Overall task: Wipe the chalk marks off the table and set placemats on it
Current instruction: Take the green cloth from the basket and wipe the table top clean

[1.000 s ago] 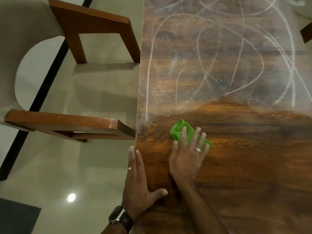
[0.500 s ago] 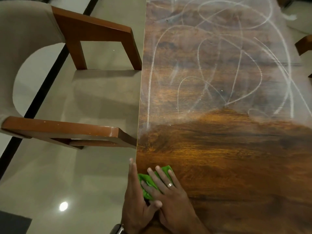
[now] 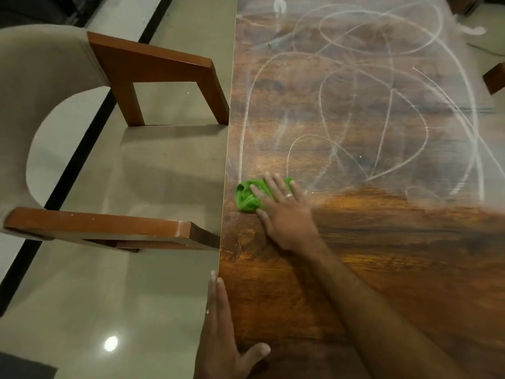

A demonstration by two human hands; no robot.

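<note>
A dark wooden table (image 3: pixel 410 269) fills the right of the head view. White chalk marks (image 3: pixel 382 105) loop over its far half, while the near half shows bare wood. My right hand (image 3: pixel 287 212) presses a crumpled green cloth (image 3: pixel 247 196) flat onto the table near its left edge, at the near end of the chalk. The fingers lie straight and spread over the cloth. My left hand (image 3: pixel 221 332) lies flat along the table's left edge nearer to me, thumb on the tabletop. No placemats are in view.
A chair (image 3: pixel 114 149) with wooden arms and a beige seat stands against the table's left side. Pale glossy floor (image 3: pixel 82 310) lies beside it. Part of another wooden chair (image 3: pixel 494 77) shows at the far right edge.
My right hand has pushed the green cloth away from me, from next to my left hand up to the chalk's near edge. My left hand has stayed at the table's edge.
</note>
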